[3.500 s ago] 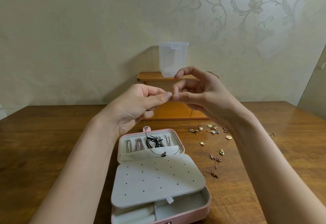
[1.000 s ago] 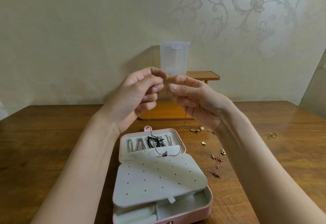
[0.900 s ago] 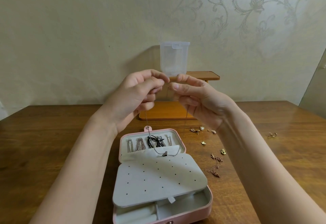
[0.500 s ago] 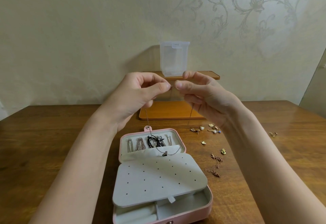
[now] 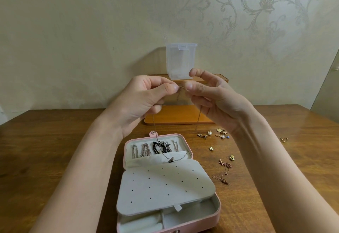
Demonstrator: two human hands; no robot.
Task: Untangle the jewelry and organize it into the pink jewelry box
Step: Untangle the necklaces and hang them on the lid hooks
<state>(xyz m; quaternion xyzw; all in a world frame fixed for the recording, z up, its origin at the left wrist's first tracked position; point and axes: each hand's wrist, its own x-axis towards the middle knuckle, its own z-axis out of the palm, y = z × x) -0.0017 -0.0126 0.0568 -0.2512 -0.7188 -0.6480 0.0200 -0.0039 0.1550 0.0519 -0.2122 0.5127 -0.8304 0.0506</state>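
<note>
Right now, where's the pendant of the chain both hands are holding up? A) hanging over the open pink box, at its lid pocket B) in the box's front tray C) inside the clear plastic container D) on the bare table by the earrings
A: the left hand and right hand pinch the chain's ends, and its pendant hangs at the lid pocket of the pink jewelry box.

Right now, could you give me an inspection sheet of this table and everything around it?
Surface: wooden table.
Job's things: open pink jewelry box, chains hung in its lid; thin necklace, pendant resting on the lid pocket.
Clutter: loose earrings; tangled chain.
Hands: left hand and right hand pinch the necklace ends, raised above the box.
Cables: nothing seen.
Surroundings: clear plastic container on a small wooden shelf; patterned wall.
</note>
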